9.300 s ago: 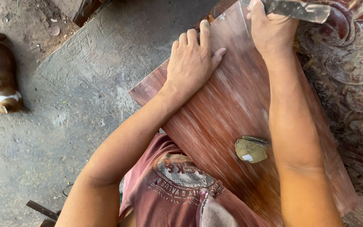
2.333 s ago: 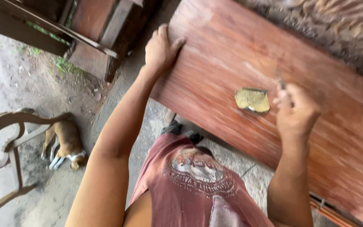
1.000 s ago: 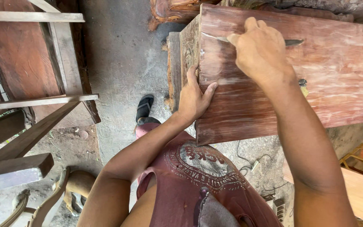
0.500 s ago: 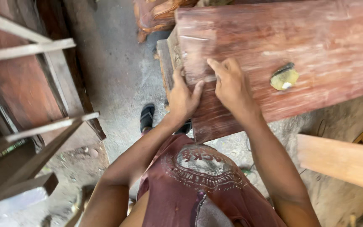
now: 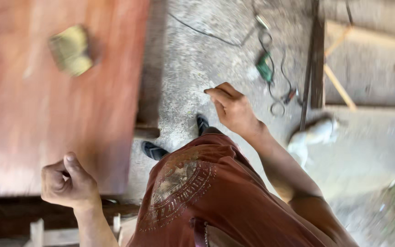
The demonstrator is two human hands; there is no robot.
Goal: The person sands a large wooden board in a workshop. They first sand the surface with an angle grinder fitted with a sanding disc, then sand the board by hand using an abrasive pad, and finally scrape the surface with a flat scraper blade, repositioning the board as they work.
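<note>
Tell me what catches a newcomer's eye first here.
A broad reddish wooden panel fills the left, with a blurred yellowish pad lying on it. The left hand is a fist at the panel's near edge; the right hand hangs over concrete floor. A green power tool lies beyond.

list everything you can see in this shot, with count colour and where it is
wooden panel: 1, reddish brown, left half of the view
folded abrasive pad: 1, yellowish, blurred, lying on the panel near the top
power tool: 1, green, on the concrete floor at top centre, with a dark cord looped beside it
wooden planks: a few, pale, top right
animal: 1, white, lying on the floor at right, blurred
sandals: 2, dark, on the person's feet at centre
shirt: 1, dark red, bottom centre
left hand: 1, closed in a fist, at the panel's lower edge
right hand: 1, fingers curled, above the floor
</note>
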